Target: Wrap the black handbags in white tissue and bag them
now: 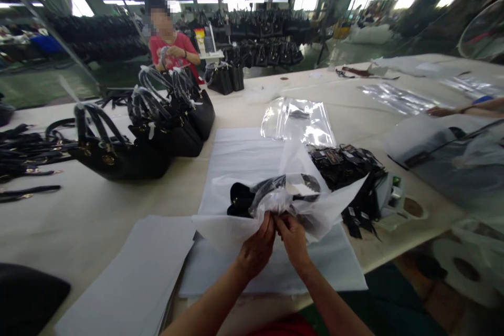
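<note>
In front of me a black handbag (241, 198) is mostly covered by white tissue paper (230, 228), its handles sticking up in clear film. My left hand (258, 247) has its fingers pinched on the tissue paper at the near side of the bag. Close beside it, almost touching, my right hand (292, 236) pinches the same gathered paper. Underneath lies a stack of pale sheets (232, 155). The bag's body and what my fingertips press on are largely hidden.
Several black handbags (173, 136) stand at the left behind white sheets (137, 268). Clear plastic bags (299, 118) lie beyond the work. Black tags (346, 163) and a tape roll (413, 207) are at right. A co-worker (173, 47) stands across the table; another person's hand (441, 111) shows at far right.
</note>
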A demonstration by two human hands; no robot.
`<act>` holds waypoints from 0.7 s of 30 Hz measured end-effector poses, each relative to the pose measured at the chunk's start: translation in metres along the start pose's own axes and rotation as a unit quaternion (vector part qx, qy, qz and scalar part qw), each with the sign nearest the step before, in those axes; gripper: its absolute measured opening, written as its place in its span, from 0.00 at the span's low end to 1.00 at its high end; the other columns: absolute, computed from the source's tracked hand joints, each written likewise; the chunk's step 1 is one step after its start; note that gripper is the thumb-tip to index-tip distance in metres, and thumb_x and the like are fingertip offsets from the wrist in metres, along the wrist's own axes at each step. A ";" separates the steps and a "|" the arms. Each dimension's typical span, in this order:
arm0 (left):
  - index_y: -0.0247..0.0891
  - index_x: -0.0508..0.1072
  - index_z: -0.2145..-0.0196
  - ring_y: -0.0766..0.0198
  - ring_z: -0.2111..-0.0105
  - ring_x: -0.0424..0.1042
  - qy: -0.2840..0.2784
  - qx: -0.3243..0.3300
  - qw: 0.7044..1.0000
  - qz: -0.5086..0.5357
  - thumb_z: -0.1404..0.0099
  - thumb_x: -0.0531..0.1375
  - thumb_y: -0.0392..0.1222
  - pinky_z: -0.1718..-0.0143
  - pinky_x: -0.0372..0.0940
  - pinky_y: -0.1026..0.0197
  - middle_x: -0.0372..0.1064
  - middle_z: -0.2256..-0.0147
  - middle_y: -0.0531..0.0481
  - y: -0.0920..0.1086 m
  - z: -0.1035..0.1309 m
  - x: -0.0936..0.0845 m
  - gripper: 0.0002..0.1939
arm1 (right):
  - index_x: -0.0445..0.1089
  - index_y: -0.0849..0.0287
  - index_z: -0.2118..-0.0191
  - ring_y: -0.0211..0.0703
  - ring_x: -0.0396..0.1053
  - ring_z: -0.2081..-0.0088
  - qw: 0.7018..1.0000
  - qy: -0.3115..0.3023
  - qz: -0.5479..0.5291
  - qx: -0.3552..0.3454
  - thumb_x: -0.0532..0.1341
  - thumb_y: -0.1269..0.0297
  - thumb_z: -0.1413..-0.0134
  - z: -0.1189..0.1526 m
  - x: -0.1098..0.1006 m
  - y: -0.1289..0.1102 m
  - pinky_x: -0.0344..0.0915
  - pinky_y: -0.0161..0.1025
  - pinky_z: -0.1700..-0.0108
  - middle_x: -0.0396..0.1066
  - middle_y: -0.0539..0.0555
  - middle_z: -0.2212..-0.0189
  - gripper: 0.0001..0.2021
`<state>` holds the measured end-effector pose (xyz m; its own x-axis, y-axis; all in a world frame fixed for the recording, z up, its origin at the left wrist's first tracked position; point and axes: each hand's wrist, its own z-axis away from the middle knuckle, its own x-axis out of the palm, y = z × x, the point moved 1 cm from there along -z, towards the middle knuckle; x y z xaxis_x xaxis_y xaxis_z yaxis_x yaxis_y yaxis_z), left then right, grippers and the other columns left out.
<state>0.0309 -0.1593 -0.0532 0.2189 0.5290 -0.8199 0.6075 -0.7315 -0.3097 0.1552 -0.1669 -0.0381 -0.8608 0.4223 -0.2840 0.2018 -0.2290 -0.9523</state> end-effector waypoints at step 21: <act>0.18 0.46 0.39 0.55 0.40 0.54 0.085 0.011 0.996 0.038 0.46 0.45 0.21 0.44 0.61 0.60 0.50 0.39 0.32 -0.006 0.009 0.031 0.35 | 0.64 0.56 0.86 0.40 0.64 0.84 0.980 -0.001 0.175 0.090 0.57 0.44 0.52 -0.017 -0.002 -0.012 0.57 0.35 0.79 0.68 0.53 0.86 0.23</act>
<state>0.0274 -0.1428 -0.0808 0.3906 0.5351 -0.7491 0.5682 -0.7803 -0.2612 0.1623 -0.1495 -0.0283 -0.7543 0.2895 -0.5893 0.3987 -0.5111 -0.7614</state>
